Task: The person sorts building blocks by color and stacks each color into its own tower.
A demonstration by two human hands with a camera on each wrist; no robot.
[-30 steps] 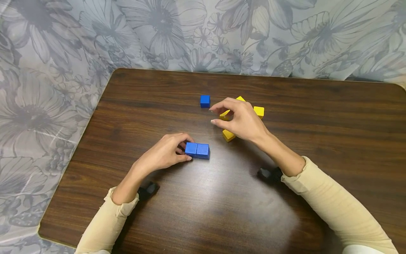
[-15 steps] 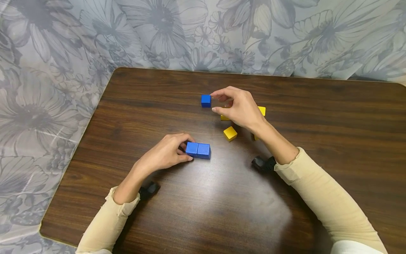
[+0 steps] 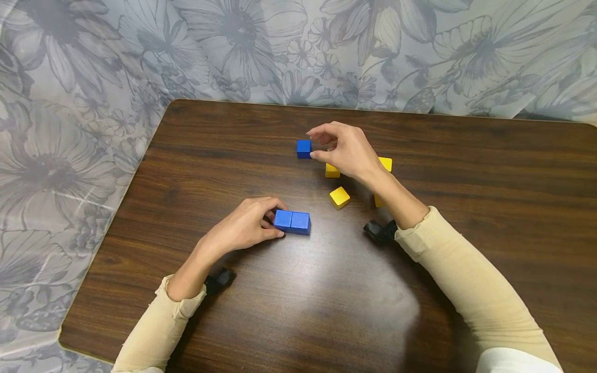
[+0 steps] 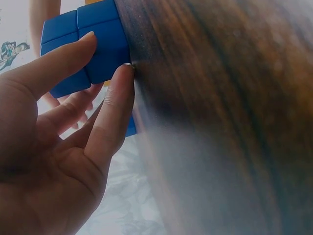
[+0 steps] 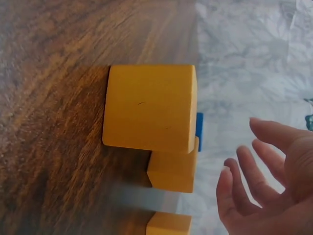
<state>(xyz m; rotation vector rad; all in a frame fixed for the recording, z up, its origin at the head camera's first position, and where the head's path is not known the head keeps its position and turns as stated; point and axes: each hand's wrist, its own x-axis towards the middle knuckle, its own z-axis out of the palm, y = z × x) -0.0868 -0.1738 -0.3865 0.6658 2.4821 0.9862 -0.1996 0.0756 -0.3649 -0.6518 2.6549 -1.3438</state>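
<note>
My left hand (image 3: 244, 225) holds a small block of blue cubes (image 3: 300, 221) by its left end, thumb in front and fingers behind. In the left wrist view these blue cubes (image 4: 105, 51) sit side by side and stacked, with the thumb lying across them. Farther back, a single blue cube (image 3: 303, 147) rests on the table. Just to its right is my right hand (image 3: 350, 150), thumb and fingers spread apart with nothing between them; the thumb tip is close to the cube, contact unclear. The right wrist view shows the right hand (image 5: 274, 171) with loosely bent fingers.
Under and beside the right forearm lie several yellow cubes (image 3: 339, 197), some partly hidden by it. One yellow cube (image 5: 149, 107) looms large in the right wrist view. The brown wooden table (image 3: 224, 140) ends at a floral curtain (image 3: 242, 46).
My right hand has moved back, away from over the yellow cubes, to the right side of the single blue cube. The left hand and its blue cubes have hardly moved.
</note>
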